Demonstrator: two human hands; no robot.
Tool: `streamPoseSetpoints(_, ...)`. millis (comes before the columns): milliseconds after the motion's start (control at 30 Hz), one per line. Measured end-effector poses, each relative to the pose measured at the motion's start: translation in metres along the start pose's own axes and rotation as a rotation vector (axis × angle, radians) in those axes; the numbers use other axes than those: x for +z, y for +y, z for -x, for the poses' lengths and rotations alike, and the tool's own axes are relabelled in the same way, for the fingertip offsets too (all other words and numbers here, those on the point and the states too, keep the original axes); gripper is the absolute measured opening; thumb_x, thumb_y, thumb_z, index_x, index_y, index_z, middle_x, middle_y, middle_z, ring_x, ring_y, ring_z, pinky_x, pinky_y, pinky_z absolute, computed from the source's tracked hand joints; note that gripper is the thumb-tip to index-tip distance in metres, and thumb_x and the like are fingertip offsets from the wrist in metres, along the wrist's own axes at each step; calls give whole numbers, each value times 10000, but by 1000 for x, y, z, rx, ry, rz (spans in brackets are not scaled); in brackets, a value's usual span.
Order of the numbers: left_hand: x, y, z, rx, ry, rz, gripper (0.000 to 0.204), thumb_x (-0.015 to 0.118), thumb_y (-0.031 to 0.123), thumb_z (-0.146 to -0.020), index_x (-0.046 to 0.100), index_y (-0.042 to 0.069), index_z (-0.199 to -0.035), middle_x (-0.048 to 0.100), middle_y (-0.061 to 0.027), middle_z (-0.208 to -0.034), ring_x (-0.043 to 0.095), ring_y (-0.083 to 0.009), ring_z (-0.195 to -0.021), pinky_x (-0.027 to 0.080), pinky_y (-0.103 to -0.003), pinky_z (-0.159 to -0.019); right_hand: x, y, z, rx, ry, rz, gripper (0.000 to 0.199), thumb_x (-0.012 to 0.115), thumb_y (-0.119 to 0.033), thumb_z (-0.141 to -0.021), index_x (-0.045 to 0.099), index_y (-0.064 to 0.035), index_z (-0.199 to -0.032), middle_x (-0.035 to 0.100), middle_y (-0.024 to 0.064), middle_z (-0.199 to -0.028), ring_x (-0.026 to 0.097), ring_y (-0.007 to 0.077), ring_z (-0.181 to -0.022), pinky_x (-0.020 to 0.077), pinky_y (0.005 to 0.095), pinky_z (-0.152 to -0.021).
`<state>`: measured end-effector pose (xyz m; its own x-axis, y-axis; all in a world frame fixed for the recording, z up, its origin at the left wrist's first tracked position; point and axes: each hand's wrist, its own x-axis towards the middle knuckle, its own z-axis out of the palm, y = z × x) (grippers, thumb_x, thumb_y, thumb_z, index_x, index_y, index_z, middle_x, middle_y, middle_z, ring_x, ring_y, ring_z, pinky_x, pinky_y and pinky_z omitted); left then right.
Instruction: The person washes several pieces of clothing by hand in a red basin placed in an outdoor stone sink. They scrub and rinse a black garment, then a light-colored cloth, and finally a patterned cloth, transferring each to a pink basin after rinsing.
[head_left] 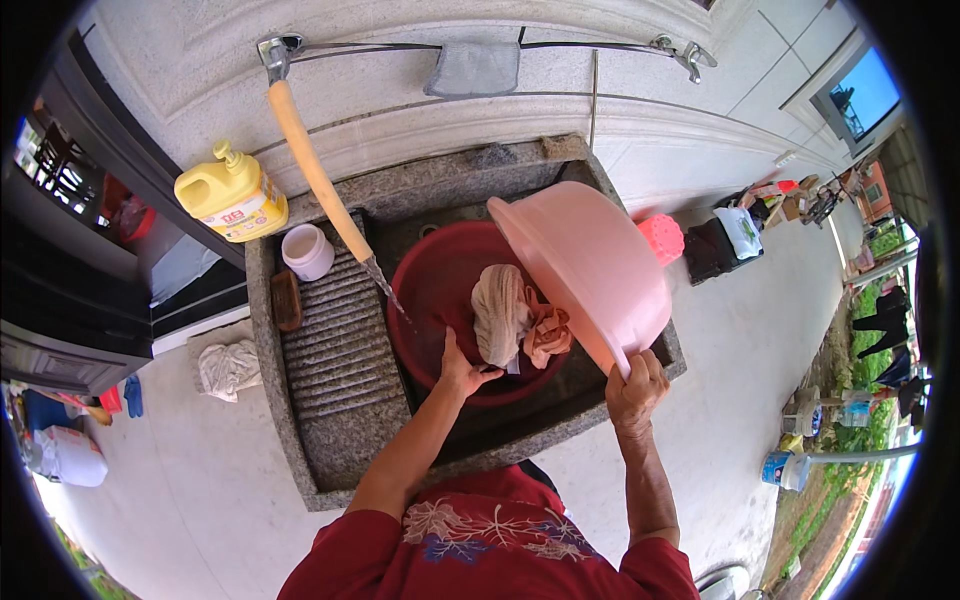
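My right hand (637,388) grips the rim of a pink plastic basin (600,265), which is tilted steeply on its side. Its opening faces left, over a dark red basin (412,275) set in the stone sink. A beige knitted cloth (497,312) and a salmon-coloured cloth (547,335) are bunched over the red basin, beside the pink rim. My left hand (462,368) is at the red basin's near side, thumb and fingers apart, just left of the beige cloth, holding nothing. Water runs from an orange hose (318,170) into the red basin.
The stone sink (275,400) has a ribbed washboard (335,340) on its left, with a white tub (307,252) and a brown brush (287,302). A yellow detergent jug (232,193) stands behind. A grey cloth (475,70) hangs on the wall. A pale rag (230,370) lies left of the sink.
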<state>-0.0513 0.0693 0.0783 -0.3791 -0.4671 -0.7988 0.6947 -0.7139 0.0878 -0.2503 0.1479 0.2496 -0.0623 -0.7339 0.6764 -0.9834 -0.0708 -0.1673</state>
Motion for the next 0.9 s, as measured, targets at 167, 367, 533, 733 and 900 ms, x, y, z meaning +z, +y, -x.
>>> streamPoseSetpoints(167, -45, -5, -39, 7, 49, -180, 904, 541, 620, -794, 44, 249, -1451, 122, -98, -1491, 244, -431, -1307, 287, -630, -982, -20, -7, -31, 200, 198, 66, 200, 556, 58, -691, 387, -49, -682, 444, 85, -599, 444, 273, -477, 389, 357, -452)
streamPoseSetpoints(367, -82, 0, -50, 15, 72, -361, 892, 672, 351, -802, 67, 185, -1436, 136, -111, -1470, 354, -411, -1237, 438, -560, -864, -64, 32, -14, 956, 468, -420, 52, 530, -5, -736, 539, 20, -781, 533, 28, -696, 476, 132, -610, 420, 276, -585)
streamPoseSetpoints(533, -89, -8, -52, 74, 44, -362, 701, 652, 239, -824, 221, 125, -1365, 303, -150, -1304, 461, -374, -1135, 481, -536, -798, -79, 80, 45, 1211, 861, -827, 275, 544, 15, -665, 530, 57, -937, 546, 106, -899, 535, 203, -786, 459, 333, -672)
streamPoseSetpoints(733, -82, -11, -45, 139, 120, -467, 685, 606, 165, -858, 184, 32, -1381, 331, -165, -1306, 474, -344, -1133, 503, -463, -799, -66, 123, 109, 1560, 1028, -898, 336, 545, 37, -648, 527, 37, -983, 534, 109, -921, 543, 212, -786, 465, 355, -602)
streamPoseSetpoints(900, -84, -6, -38, 158, 90, -521, 786, 597, 150, -865, 68, 20, -1431, 346, -177, -1335, 483, -346, -1142, 504, -444, -806, -48, 143, 127, 1600, 1014, -988, 293, 562, 40, -647, 538, 21, -938, 517, 86, -876, 522, 198, -742, 460, 351, -585)
